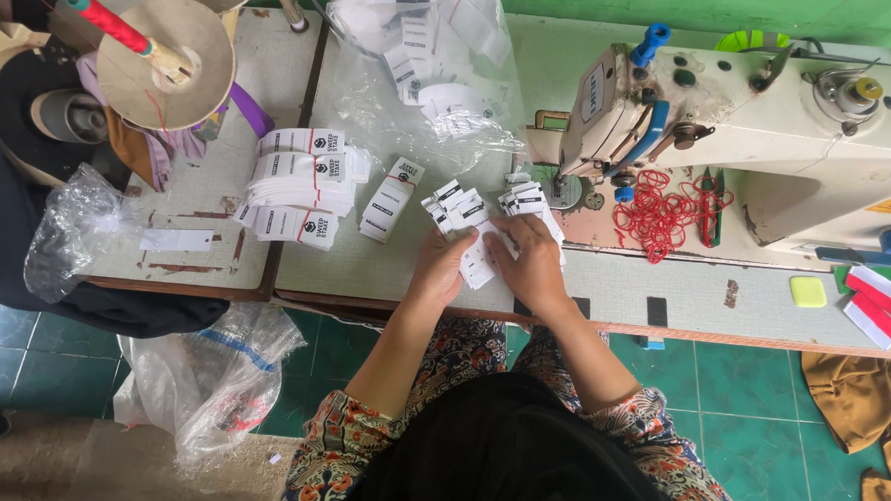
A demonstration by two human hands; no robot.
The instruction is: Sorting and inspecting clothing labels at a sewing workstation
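Observation:
My left hand and my right hand rest close together on the grey table, both gripping a small stack of white fabric labels with black printed ends. More loose labels fan out just beyond my fingers, and another fan of labels lies by the sewing machine's needle. Bundled label stacks bound with red bands lie to the left, with one single bundle between them and my hands.
A cream sewing machine fills the right side, with a pile of red rubber bands at its base. A clear bag of labels lies at the back. Thread cones stand at left. Plastic bags hang below the table edge.

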